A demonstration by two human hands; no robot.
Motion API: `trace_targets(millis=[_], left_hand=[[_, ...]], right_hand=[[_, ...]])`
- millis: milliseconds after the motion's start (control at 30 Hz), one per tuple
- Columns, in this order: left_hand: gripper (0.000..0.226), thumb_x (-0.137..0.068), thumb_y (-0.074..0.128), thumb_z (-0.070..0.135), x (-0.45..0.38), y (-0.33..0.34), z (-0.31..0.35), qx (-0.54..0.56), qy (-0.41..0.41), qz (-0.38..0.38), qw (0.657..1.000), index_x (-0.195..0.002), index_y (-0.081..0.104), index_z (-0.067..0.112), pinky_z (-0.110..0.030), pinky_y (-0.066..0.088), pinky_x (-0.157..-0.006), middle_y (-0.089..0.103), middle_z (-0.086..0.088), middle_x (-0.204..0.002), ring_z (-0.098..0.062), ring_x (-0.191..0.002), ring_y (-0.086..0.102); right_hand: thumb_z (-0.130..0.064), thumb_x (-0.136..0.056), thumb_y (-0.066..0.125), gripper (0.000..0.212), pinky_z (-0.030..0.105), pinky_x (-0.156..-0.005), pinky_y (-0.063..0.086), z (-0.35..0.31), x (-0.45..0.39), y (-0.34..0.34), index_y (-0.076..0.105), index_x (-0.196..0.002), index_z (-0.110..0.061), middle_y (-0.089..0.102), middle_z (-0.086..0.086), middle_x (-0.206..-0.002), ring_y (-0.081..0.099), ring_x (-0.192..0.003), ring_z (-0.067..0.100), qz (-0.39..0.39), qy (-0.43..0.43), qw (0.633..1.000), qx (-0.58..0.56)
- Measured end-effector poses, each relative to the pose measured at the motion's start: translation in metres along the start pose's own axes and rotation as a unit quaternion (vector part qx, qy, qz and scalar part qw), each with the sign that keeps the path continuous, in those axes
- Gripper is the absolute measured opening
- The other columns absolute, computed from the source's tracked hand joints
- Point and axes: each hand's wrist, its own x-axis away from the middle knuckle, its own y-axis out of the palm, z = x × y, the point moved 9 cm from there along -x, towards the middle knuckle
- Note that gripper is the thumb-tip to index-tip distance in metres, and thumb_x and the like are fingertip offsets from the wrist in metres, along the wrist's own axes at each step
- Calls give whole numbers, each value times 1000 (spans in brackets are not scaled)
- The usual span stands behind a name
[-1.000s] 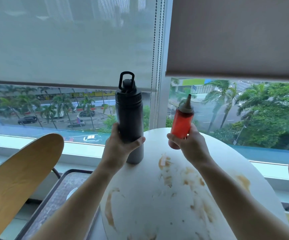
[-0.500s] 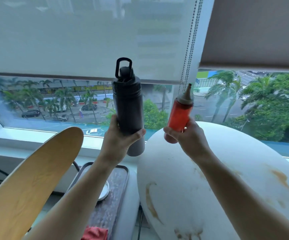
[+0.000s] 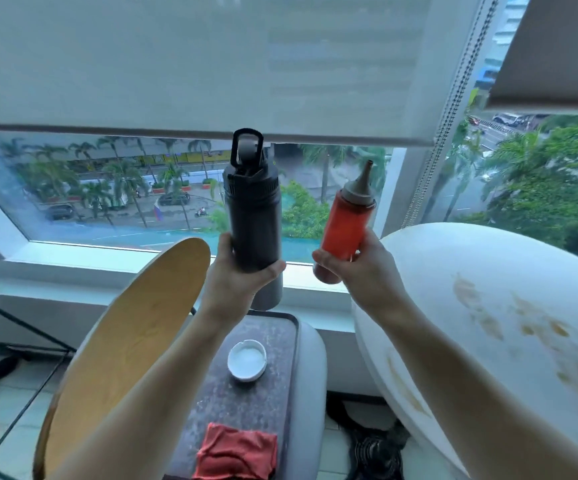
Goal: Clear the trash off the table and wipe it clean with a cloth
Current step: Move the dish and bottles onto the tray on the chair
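Observation:
My left hand (image 3: 237, 289) grips a tall black water bottle (image 3: 252, 216) by its lower part and holds it upright in the air. My right hand (image 3: 367, 275) grips a red sauce squeeze bottle (image 3: 344, 230) with a grey nozzle cap, also lifted. Both bottles hang above a dark speckled side tray (image 3: 246, 400) to the left of the round white table (image 3: 488, 271). Brown smears (image 3: 481, 310) stain the tabletop. A red cloth (image 3: 237, 452) lies crumpled at the tray's near end.
A small white round dish (image 3: 247, 361) sits on the tray. A wooden chair back (image 3: 121, 348) stands to the left. The window sill (image 3: 107, 261) and roller blinds are straight ahead. Dark items lie on the floor under the table.
Both hands carried the bottles left, off the white table and over the side tray. The view swung left, and the table now lies at the right with the red cloth in sight.

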Motion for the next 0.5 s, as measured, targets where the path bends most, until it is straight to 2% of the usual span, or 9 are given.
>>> trace_targets(millis=[100, 200, 367, 433, 500], left_hand=[[68, -60, 91, 40, 0, -18, -21, -15, -11, -3, 1000, -115, 53, 31, -43, 59, -86, 73, 13, -102, -13, -96, 70], [70, -62, 93, 38, -1, -35, -45, -27, -19, -12, 999, -118, 51, 32, -41, 59, -86, 73, 11, -105, -11, -97, 70], [66, -71, 92, 28, -3, -54, -81, -44, -37, -21, 998, -119, 48, 31, -27, 55, -80, 70, 13, -107, 1, -94, 66], [66, -72, 91, 24, -3, -57, -94, -41, -45, -23, 998, -120, 47, 32, -22, 52, -77, 69, 14, -106, 5, -93, 65], [67, -73, 91, 21, -7, -60, -110, -39, -53, -22, 998, -121, 46, 32, -21, 51, -77, 69, 11, -108, 0, -97, 65]], right_hand=[[-36, -76, 85, 45, 28, -70, 51, 2, 9, 23, 60, -111, -26, 71, -10, -89, 67, -79, 8, 5, 15, 1000, -10], [-37, -75, 85, 46, 31, -73, 55, 10, 18, 52, 59, -111, -26, 71, -10, -90, 67, -77, 5, 2, 34, 999, -15], [-27, -81, 85, 48, 8, -55, 46, 28, 32, 93, 55, -118, -20, 71, -4, -94, 67, -69, -3, -11, 68, 997, -45], [-17, -82, 83, 48, 9, -53, 47, 38, 35, 106, 54, -121, -13, 70, 2, -95, 66, -62, -5, -19, 77, 995, -66], [-17, -82, 84, 49, 11, -57, 49, 51, 34, 119, 54, -121, -12, 70, 1, -94, 66, -63, -6, -21, 84, 994, -64]])
